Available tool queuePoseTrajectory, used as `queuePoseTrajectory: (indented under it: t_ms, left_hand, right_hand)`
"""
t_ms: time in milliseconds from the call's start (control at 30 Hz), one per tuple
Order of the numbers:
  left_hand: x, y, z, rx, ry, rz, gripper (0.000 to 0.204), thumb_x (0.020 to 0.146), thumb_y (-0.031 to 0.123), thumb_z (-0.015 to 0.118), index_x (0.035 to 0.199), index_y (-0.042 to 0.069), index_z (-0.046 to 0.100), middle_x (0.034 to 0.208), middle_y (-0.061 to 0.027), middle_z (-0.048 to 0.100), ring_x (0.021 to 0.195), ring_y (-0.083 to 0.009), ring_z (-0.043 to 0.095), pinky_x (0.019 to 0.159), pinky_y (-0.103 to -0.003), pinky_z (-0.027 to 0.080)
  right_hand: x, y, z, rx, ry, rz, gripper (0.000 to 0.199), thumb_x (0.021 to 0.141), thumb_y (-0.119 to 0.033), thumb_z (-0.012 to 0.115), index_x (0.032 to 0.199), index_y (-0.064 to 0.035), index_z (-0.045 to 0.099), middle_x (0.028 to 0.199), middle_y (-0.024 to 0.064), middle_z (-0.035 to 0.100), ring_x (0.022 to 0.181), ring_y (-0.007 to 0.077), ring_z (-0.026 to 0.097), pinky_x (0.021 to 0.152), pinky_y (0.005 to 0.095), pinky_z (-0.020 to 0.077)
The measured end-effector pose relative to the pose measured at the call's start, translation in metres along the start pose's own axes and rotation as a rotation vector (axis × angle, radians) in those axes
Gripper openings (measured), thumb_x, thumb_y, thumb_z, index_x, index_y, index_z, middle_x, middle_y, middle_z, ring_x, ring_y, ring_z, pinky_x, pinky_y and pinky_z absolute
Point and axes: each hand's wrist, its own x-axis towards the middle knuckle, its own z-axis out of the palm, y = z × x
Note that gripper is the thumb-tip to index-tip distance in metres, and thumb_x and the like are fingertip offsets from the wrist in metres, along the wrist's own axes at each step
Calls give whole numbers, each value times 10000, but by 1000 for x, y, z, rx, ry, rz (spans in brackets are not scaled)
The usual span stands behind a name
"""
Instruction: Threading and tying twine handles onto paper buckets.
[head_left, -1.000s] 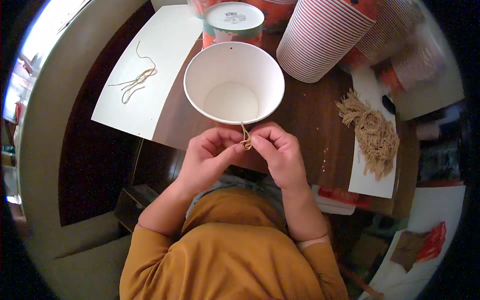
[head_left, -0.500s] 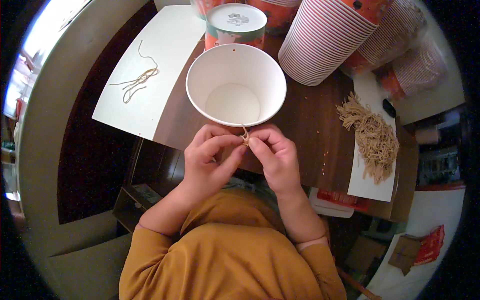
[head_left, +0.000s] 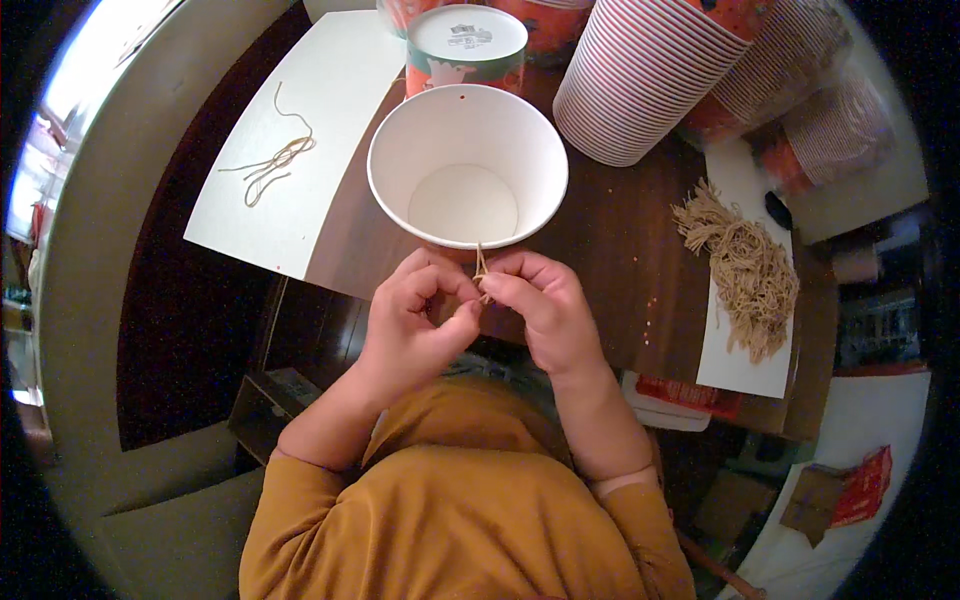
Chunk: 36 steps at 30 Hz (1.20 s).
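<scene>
A large white paper tub (head_left: pixel 465 135) stands upright on the table in front of me, with a small hole near its far rim. A tan cord (head_left: pixel 480 262) rises over the near rim and runs down between my hands. My left hand (head_left: pixel 415 315) is closed at the fingertips, pinching the cord's lower part. From the right, my right hand (head_left: pixel 548 305) pinches the same cord between thumb and index finger. Whether it is knotted there is too small to tell.
Behind the tub stands an upturned printed tub (head_left: pixel 466 75). A tall stack of nested tubs (head_left: pixel 645 80) leans at the back right. Loose cords (head_left: pixel 285 155) lie on the white board (head_left: pixel 345 70); a bundle of cut cords (head_left: pixel 750 285) rests on the right. The brown table (head_left: pixel 615 280) ends near my waist.
My fingers have shifted slightly on the cord, and its loop above them now stands straighter and narrower. The view has moved a little; the tub stays in place.
</scene>
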Motion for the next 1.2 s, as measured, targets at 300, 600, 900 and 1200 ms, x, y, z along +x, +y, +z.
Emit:
queuePoseTrajectory:
  t_ms: [300, 600, 900, 1200]
  left_hand:
    - [2, -5, -6, -419, -108, -131, 46, 754, -9, 593, 771, 27, 570, 866, -7, 497, 744, -65, 465, 635, -198, 366]
    - [-4, -13, -5, -349, -71, -34, 73, 758, -6, 624, 771, 34, 564, 925, -22, 498, 761, -71, 456, 633, -189, 357]
    - [-8, -17, -3, -381, -45, -40, 82, 759, -27, 625, 795, 29, 578, 960, -40, 497, 770, -65, 457, 635, -190, 364]
    - [-9, -25, -2, -461, 31, -18, 75, 762, -22, 604, 821, 14, 575, 960, -65, 521, 811, -89, 492, 702, -207, 390]
  right_hand:
    - [7, -2, -4, 183, -81, 82, 142, 834, -150, 592, 886, -22, 624, 816, 16, 621, 728, 89, 524, 691, 221, 422]
    - [9, 5, -9, 206, -31, 98, 142, 846, -161, 612, 926, -47, 639, 811, -16, 621, 697, 60, 504, 653, 200, 400]
    - [5, -3, 0, 91, -11, 80, 166, 848, -183, 623, 921, -39, 657, 832, -11, 642, 688, 42, 495, 630, 189, 384]
    - [12, 6, -13, 162, 22, 12, 143, 859, -162, 573, 887, -44, 648, 789, 8, 630, 645, 60, 485, 602, 198, 383]
